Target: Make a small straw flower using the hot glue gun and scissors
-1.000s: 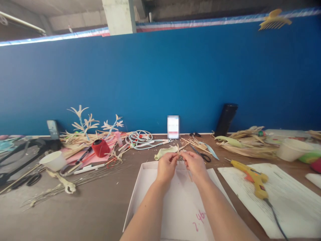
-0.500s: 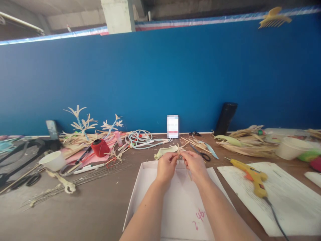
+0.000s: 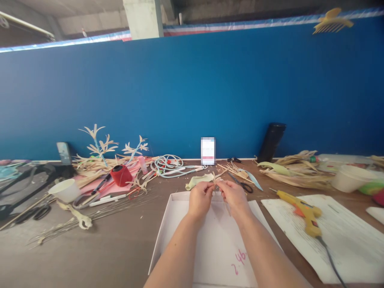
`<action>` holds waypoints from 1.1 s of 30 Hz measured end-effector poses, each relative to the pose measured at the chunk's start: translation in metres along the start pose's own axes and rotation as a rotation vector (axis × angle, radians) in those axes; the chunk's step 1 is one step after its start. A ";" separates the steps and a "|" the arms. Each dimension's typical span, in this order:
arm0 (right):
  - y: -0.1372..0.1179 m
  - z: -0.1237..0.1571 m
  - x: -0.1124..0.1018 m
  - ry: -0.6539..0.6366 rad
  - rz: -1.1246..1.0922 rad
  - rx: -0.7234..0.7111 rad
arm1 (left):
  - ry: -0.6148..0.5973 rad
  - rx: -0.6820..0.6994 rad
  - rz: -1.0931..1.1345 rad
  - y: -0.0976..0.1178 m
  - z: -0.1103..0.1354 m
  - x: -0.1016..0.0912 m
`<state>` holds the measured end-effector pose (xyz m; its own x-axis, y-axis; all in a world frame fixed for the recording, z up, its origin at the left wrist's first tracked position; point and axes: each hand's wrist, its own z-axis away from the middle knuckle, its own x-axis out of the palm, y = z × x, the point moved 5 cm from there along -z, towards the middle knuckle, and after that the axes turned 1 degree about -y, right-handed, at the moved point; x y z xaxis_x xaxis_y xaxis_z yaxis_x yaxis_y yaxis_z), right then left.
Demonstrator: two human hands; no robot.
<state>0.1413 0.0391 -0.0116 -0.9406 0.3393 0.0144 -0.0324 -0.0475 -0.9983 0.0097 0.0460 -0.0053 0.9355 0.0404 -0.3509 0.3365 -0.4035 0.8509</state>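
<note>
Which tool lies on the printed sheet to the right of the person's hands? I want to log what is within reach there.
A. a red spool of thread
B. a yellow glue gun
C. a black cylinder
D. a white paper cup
B: the yellow glue gun lies on the printed sheet to the right of the right hand, its dark cord trailing toward the near edge.

A brown tabletop [image 3: 120,248] carries a white box lid [image 3: 180,224] marked with pink writing [image 3: 239,261]. The glue gun [image 3: 301,210] is yellow with orange. The thread spool [image 3: 121,175] is red, the paper cup [image 3: 64,190] white, the back wall [image 3: 192,96] deep blue, the straw strips [image 3: 295,172] pale tan.
</note>
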 end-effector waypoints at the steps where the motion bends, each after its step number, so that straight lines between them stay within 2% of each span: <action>1: 0.000 0.000 0.000 0.000 0.000 -0.004 | 0.000 0.006 -0.007 0.000 0.000 0.000; 33: 0.005 -0.002 0.001 0.002 0.059 -0.059 | 0.017 0.033 -0.158 0.006 0.002 -0.005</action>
<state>0.1411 0.0409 -0.0165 -0.9397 0.3390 -0.0451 0.0434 -0.0124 -0.9990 0.0069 0.0417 0.0006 0.8731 0.1212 -0.4723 0.4762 -0.4206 0.7723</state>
